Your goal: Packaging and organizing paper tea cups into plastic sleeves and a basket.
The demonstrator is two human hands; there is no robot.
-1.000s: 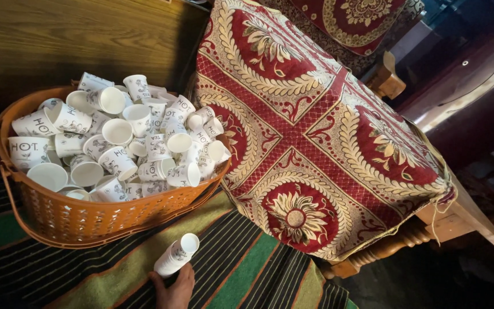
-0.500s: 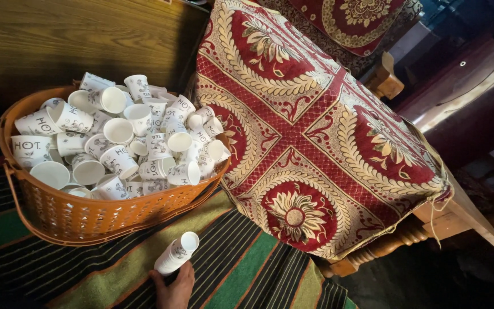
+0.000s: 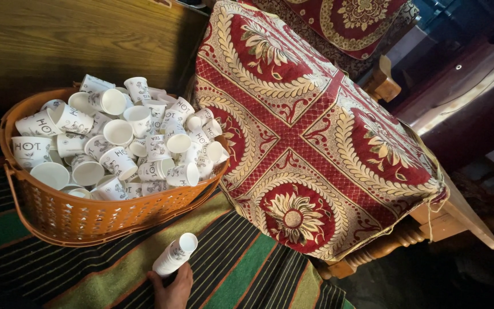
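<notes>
My right hand [image 3: 174, 288] shows at the bottom edge, fingers wrapped round the base of a short stack of white paper cups [image 3: 175, 255] that points up and to the right. The stack hovers over a striped green, black and red cloth [image 3: 241, 274], just in front of an orange woven plastic basket [image 3: 87, 214]. The basket is heaped with several loose white printed paper cups [image 3: 118, 133] lying every which way. My left hand is out of sight.
A low wooden table [image 3: 458, 220] draped with a red and gold patterned cloth [image 3: 315, 131] stands to the right of the basket. A wooden panel [image 3: 75, 40] rises behind the basket. Dark floor lies at the right.
The hand and its stack of cups have stayed almost in place; only the view has shifted slightly.
</notes>
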